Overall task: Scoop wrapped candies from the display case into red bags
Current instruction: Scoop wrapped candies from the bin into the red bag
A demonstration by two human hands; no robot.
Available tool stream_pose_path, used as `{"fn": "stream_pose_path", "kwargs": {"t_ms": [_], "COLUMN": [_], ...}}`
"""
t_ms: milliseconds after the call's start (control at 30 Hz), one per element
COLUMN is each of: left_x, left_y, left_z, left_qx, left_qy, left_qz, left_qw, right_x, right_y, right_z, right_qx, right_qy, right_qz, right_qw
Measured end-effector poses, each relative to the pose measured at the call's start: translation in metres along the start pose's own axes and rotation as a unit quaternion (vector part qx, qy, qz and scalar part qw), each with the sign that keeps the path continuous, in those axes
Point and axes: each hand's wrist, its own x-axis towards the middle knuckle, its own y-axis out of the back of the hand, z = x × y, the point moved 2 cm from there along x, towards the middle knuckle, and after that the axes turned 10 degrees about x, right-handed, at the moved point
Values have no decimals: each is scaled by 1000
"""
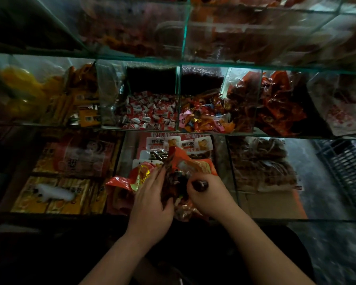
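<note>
Left hand (152, 204) grasping red bag (179, 161) at near glass edge; right hand (209, 195) clenched on dark scoop handle (199, 185) over its mouth. Risk: slack mouth folds, wrapped candies (152, 114) spill.

Glass display case (181, 64) is looking smooth, clear — candy wrappers (150, 112) shining glossy, red bag (119, 182) w/ crinkly plastic sheen.

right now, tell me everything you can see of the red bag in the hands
The red bag looks like thin, shiny, crinkled plastic, red-orange with a gold print on its left side. It is held open and upright in front of the lower glass shelf, dark wrapped candies showing inside. The left hand grips its left side; the right hand, closed on a dark handle, is at its mouth.
</note>
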Motion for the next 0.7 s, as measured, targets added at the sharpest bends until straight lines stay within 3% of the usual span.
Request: {"fn": "stream_pose_path", "kwargs": {"t_ms": [67,133,267,533,700], "left_x": [-1,-4,-4,1,2], "left_y": [0,0,0,1,4], "left_z": [0,0,-2,4,4], "left_qx": [0,2,2,-1,-6], "left_qy": [0,3,7,4,12], "left_qz": [-3,-5,-1,16,3], "left_qw": [1000,1000,1000,1000,1000], "right_x": [-1,-7,-28,-50,-67], "right_y": [-3,-4,3,28,42], "right_z": [0,2,-1,-14,-9], "right_qx": [21,89,242,323,407], "right_qy": [-35,-73,-129,-128,-120], "right_qz": [3,56,159,216,244], "right_qw": [999,992,948,913,872]}}
